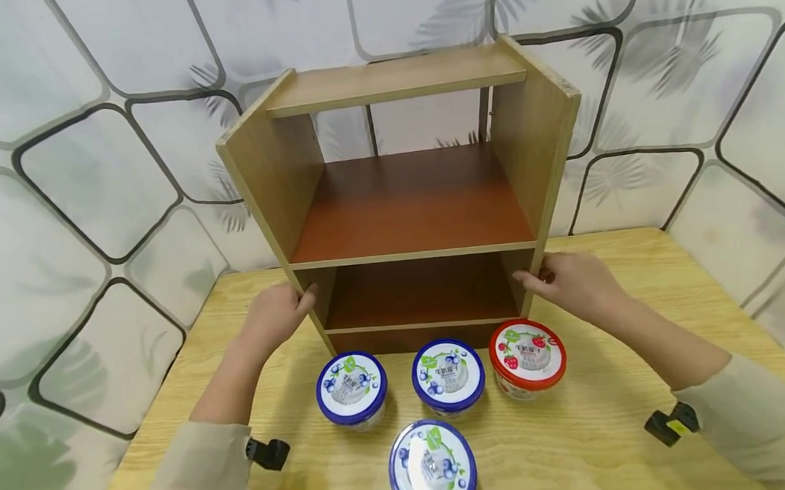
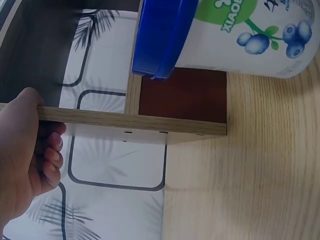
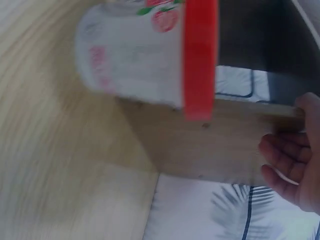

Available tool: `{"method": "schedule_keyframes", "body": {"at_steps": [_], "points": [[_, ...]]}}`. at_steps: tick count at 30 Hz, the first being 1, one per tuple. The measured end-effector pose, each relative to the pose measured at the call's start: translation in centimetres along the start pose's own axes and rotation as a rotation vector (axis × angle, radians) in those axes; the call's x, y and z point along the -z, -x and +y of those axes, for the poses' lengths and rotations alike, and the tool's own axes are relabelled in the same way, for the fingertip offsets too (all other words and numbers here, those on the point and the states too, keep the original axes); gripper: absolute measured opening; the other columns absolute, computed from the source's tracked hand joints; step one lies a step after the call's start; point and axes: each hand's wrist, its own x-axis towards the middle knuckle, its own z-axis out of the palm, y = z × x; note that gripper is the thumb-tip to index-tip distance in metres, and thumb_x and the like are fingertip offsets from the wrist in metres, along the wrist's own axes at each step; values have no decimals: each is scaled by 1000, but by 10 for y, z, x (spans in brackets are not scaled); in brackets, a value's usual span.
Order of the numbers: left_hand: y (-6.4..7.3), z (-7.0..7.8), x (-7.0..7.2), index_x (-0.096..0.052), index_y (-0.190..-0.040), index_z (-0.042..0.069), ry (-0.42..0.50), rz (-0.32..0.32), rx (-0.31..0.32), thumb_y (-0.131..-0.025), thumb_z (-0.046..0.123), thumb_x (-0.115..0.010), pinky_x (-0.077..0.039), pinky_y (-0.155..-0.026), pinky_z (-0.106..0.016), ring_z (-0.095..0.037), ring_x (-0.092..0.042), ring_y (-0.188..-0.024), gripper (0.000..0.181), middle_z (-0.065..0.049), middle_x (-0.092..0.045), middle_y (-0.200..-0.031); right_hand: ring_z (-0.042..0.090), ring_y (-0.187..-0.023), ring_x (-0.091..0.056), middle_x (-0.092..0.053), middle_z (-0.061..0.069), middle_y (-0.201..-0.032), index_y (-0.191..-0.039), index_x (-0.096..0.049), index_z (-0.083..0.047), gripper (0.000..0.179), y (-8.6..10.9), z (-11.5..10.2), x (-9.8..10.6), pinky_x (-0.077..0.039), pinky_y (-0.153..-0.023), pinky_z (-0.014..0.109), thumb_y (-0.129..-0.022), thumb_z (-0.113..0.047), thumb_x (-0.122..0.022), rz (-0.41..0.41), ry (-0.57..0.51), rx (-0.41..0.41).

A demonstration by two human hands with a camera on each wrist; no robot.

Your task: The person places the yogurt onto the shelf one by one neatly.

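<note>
A small wooden shelf unit (image 1: 413, 256) with reddish-brown boards stands upright on the table. My left hand (image 1: 279, 316) grips the front edge of its left side panel, thumb inside and fingers curled round the outside, as the left wrist view also shows. On the opposite side panel (image 3: 225, 145), my right hand (image 1: 574, 281) pinches the front edge in the same way. Before the unit stand tubs with printed lids: a blue-lidded tub (image 1: 351, 389) at left, a second blue-lidded tub (image 1: 448, 378) in the middle, a red-lidded tub (image 1: 527, 356) at right, and another blue-lidded tub (image 1: 432, 466) nearest me.
The light wood table (image 1: 611, 425) extends to both sides of the unit. Behind it rises a pale wall covering (image 1: 656, 116) with dark rounded outlines and leaf prints. Small black cameras (image 1: 268, 453) are strapped at both sleeves.
</note>
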Motion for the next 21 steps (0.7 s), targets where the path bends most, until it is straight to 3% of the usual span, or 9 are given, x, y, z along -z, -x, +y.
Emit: {"method": "schedule_keyframes", "body": {"at_steps": [5, 13, 17, 21], "points": [[0, 0, 1, -34, -48, 15, -6, -10, -1, -96, 35, -40, -26, -43, -30, -15, -32, -45, 53, 4, -29, -48, 12, -57, -55, -62, -1, -65, -80, -66, -8, 24, 8, 4, 1, -44, -52, 28, -78, -30, -74, 18, -27, 31], [-2, 1, 1, -34, -47, 16, -41, -9, -12, -96, 36, -40, -28, -42, -30, -16, -34, -45, 53, 3, -31, -47, 22, -81, -66, -70, 8, -91, -105, -65, -1, 39, 26, 13, 12, -51, -71, 39, -78, -27, -75, -35, -216, -10], [-2, 2, 0, -34, -47, 16, -42, -10, -8, -96, 36, -41, -28, -42, -30, -16, -34, -45, 53, 4, -31, -47, 23, -95, -62, -65, 13, -110, -121, -55, 0, 53, 44, 17, 12, -47, -81, 24, -78, -20, -76, -61, -344, 4], [-1, 1, 1, -35, -48, 15, -22, 2, 10, -96, 36, -40, -27, -42, -30, -16, -34, -45, 53, 3, -31, -47, 4, -110, -52, -54, 15, -127, -133, -42, 0, 71, 64, 20, 9, -38, -87, 9, -73, -11, -79, -105, -497, 43]]}}
